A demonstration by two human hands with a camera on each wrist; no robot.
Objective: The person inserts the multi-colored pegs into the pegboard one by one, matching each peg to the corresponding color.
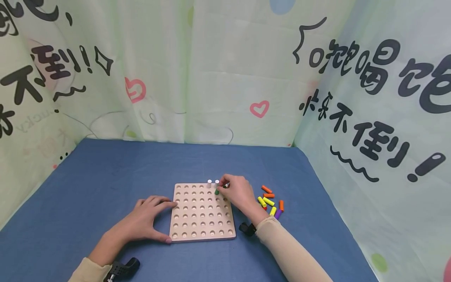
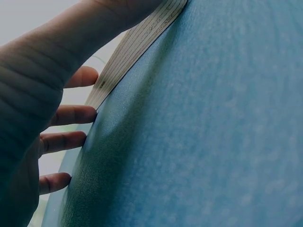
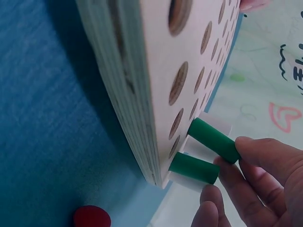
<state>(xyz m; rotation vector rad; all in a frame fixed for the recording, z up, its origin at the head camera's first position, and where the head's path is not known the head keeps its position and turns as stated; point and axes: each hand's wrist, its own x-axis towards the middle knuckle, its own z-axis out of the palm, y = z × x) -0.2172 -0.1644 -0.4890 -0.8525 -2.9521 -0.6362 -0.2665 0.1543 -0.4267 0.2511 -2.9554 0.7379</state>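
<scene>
A pale wooden peg board (image 1: 202,219) with rows of round holes lies flat on the blue cloth. My left hand (image 1: 146,217) rests against its left side, fingers spread, with the thumb at the front left corner. In the right wrist view, my right hand (image 3: 258,177) pinches a tilted green peg (image 3: 215,140) whose lower end is right at a hole. Beside it, a second green peg (image 3: 194,169) stands in the board near the corner. White pegs (image 1: 209,183) stand along the back row, partly hidden by my right hand in the head view.
Loose orange pegs (image 1: 266,189), yellow pegs (image 1: 269,201) and a purple peg (image 1: 278,214) lie to the right of the board. A red peg (image 3: 92,217) is near the board's edge. Curtains (image 1: 225,70) with lettering enclose the blue table (image 1: 141,164) at the back and sides.
</scene>
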